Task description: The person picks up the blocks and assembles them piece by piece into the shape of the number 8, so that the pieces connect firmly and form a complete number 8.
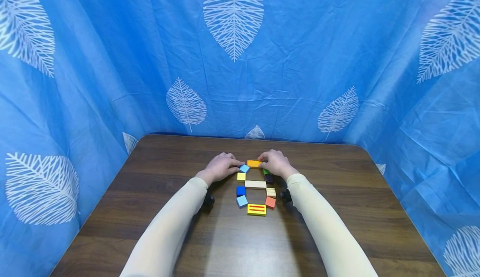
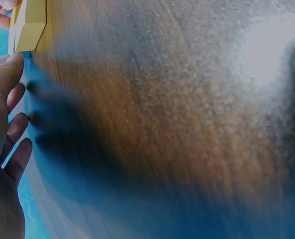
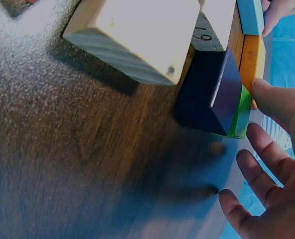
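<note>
Colored blocks form a figure-eight outline on the table. My left hand (image 1: 222, 167) is at its far left corner, index finger and thumb against a tilted light blue block (image 1: 244, 168). Its other fingers are loosely spread in the left wrist view. Across from it, my right hand (image 1: 276, 163) pinches the right end of the orange block (image 1: 253, 164) at the top; the thumb shows on it in the right wrist view, the index finger is hidden. Close under that hand lie a green block (image 3: 241, 113) and a dark blue block (image 3: 207, 92).
A pale wooden block (image 1: 256, 184) crosses the middle. Below it lie a dark blue cube (image 1: 241, 191), a light blue block (image 1: 242, 201), a red-orange block (image 1: 270, 202) and a yellow block (image 1: 256, 210) with red stripes. A blue leaf-patterned curtain (image 1: 277, 73) borders the brown table (image 1: 157, 177).
</note>
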Available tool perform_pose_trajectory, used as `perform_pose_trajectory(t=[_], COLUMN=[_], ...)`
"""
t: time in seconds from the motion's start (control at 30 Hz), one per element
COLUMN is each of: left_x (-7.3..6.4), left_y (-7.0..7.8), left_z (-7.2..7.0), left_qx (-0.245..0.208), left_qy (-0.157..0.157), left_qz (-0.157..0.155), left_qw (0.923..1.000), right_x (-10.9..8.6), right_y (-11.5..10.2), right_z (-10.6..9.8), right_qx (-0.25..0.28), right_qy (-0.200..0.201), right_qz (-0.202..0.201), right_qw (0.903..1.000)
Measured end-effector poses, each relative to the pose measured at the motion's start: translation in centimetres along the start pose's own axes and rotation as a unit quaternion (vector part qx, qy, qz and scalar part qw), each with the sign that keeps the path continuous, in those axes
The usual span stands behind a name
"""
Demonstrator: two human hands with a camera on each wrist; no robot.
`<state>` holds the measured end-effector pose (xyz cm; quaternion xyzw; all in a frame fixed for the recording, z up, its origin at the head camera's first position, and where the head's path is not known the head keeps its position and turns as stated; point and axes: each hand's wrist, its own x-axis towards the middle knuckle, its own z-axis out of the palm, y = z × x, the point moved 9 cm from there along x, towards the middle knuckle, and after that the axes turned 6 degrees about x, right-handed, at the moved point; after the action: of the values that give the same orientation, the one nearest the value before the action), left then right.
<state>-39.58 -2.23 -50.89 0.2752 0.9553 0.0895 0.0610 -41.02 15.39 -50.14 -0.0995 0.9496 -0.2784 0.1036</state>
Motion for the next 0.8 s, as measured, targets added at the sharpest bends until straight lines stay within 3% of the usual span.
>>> perform_pose_trajectory(t=[0.8], left_x=[-0.23], left_y=[-0.12], left_z=[-0.32], left_qx=[-0.001], left_qy=[0.011], left_qz=[0.005], left_qw=[0.9999], right_x=[-0.14], right_y=[-0.03], right_z=[-0.18], right_qx=[-0.001], right_qy=[-0.005], right_qz=[-0.008], right_qw=[1.0000])
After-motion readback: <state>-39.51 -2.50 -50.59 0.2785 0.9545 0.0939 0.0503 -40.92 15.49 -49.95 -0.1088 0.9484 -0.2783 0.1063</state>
